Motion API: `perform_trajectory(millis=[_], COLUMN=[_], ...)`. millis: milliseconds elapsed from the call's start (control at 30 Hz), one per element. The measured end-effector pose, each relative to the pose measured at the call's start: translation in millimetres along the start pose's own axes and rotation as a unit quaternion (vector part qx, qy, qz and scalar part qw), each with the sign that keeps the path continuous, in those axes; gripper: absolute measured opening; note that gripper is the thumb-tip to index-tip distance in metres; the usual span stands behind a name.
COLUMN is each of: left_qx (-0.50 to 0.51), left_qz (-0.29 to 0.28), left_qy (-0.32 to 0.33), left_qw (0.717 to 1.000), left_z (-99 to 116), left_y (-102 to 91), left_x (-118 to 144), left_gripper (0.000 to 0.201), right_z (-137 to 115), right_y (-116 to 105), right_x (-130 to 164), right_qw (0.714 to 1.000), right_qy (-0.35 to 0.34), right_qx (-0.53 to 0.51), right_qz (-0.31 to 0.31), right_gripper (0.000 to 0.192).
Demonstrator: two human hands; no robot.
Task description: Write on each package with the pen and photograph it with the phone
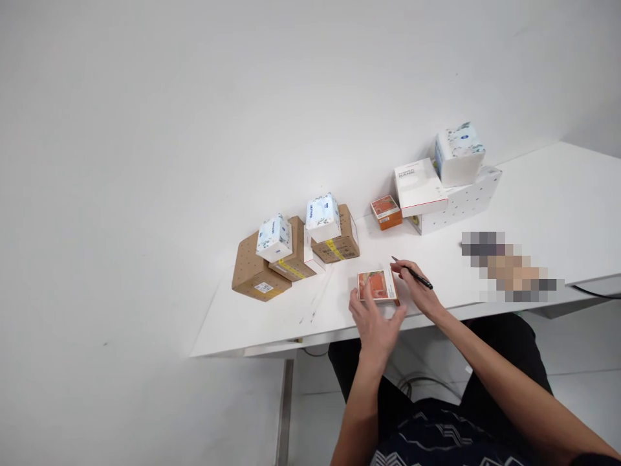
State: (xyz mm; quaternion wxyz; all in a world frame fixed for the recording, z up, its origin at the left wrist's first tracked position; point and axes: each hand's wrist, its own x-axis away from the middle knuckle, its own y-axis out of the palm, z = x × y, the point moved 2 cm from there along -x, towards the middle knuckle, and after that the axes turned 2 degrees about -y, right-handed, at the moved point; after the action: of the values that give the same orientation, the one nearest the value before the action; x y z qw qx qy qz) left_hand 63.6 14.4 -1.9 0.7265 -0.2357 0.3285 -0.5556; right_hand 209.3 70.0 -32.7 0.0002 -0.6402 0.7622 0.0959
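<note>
A small orange box (376,285) lies flat near the front edge of the white table (533,213). My left hand (374,323) rests against its near side, with the thumb at its left edge and fingers at its right corner. My right hand (418,288) sits just right of the box and holds a black pen (413,274), whose tip points toward the box's far right corner.
At the back left stand brown cardboard boxes (253,273) with two blue-patterned tissue packs (274,237) on them. A second orange box (387,212) sits behind. White boxes (460,200) with another tissue pack (458,153) are stacked at back right. A blurred patch (509,268) lies right.
</note>
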Motion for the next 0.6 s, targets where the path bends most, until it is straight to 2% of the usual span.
perform_trajectory(millis=[133,267,367,433,500,600], left_qx=[0.05,0.06,0.05,0.053,0.081,0.125], left_qz=[-0.026,-0.041,-0.049,-0.006,0.069,0.158], left_qy=[0.064,0.137,0.18,0.196,0.202,0.202], left_qw=[0.996,0.988,0.981,0.979,0.973,0.958], left_z=[-9,-24,-26,-24,-20,-17], left_y=[12.4,11.7,12.3,11.5,9.0,7.4], left_x=[-6,-20,-18,-12,-5,3], left_gripper=[0.082,0.07,0.071,0.067,0.053,0.028], right_z=[3,-3,-12,-20,-30,-44], right_y=[0,-10,-15,-19,-22,-21], right_x=[12,36,46,45,40,28], right_qw=[1.0,1.0,0.999,0.998,0.996,0.995], right_qy=[0.004,0.014,0.002,-0.017,-0.023,-0.006], right_qx=[0.02,0.025,0.036,0.041,0.008,-0.063], right_qz=[0.013,0.0,0.006,0.049,0.087,0.081], right_gripper=[0.033,0.031,0.027,0.024,0.026,0.022])
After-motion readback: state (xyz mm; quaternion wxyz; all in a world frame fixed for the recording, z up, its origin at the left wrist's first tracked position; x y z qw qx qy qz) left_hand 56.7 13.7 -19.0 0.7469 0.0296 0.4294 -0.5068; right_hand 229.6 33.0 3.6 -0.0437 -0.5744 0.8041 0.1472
